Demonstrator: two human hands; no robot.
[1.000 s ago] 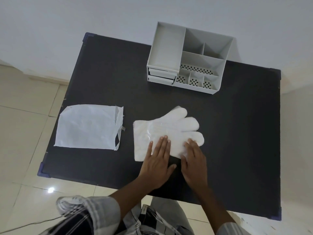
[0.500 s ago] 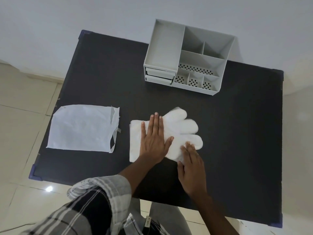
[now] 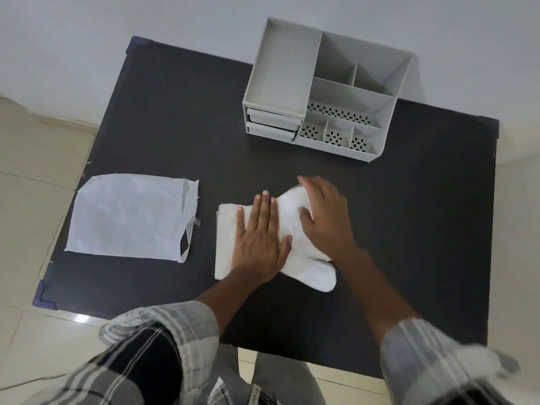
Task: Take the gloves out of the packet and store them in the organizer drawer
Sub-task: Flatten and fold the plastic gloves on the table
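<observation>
A black rectangular table [image 3: 163,118] with blue corner caps fills most of the view, standing on pale floor tiles against a white wall. At its far edge, right of centre, sits a grey plastic desk organizer [image 3: 327,92] with open compartments of several sizes on top, some with perforated floors. Two shallow grey drawers [image 3: 273,124] are stacked at its near-left front, both pushed in or very nearly so.

On the left of the table lies a flat white paper packet [image 3: 128,216], its torn open edge facing right, well apart from the organizer. Just right of it, with a strip of bare table between them, lies a stack of thin translucent white plastic gloves [image 3: 228,232], flat on the surface near the middle of the table. The cuff end points left, and one rounded finger lobe pokes out toward the near right.

The left hand [image 3: 260,238] rests palm down on the cuff half of the gloves, fingers straight and close together, pointing away, thumb out to the right. The right hand [image 3: 324,217] lies over the finger half of the gloves, palm down, fingers loosely spread and slightly blurred, its thumb pressed on the plastic. Neither hand pinches anything. Plaid grey-and-white sleeves [image 3: 163,325] cover both forearms at the near edge.
</observation>
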